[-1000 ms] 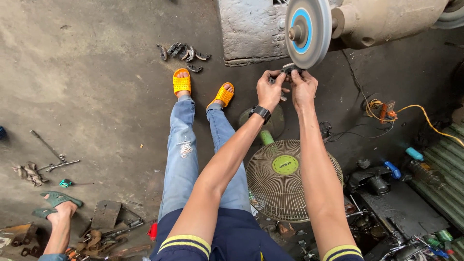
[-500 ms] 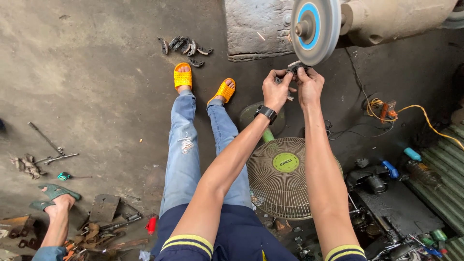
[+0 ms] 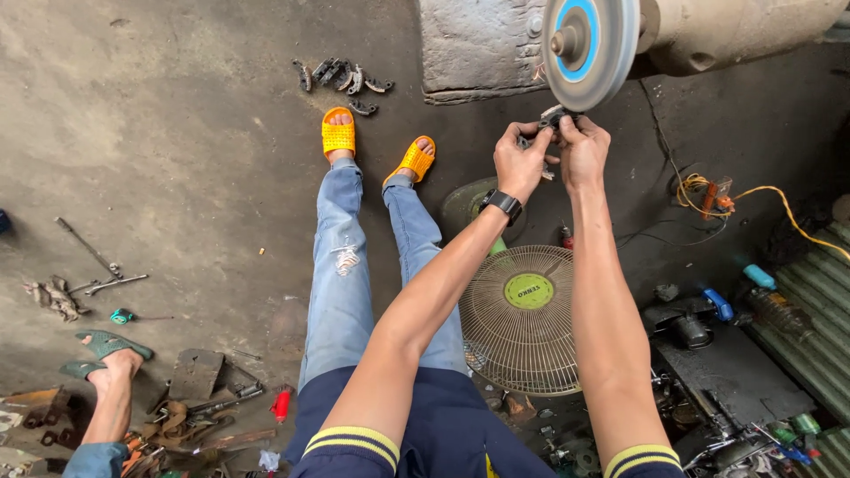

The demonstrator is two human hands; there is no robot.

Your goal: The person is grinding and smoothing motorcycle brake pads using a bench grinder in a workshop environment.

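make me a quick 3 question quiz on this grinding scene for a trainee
1. True or false: both hands press one small metal part against the lower edge of the grinding wheel.
2. Which wrist wears the black watch? A) left B) right C) neither
3. What stands on the floor under the forearms, and what colour is its centre?

Key
1. True: the left hand and right hand meet on the part just under the wheel.
2. A, left.
3. A fan with a wire guard and a green centre.
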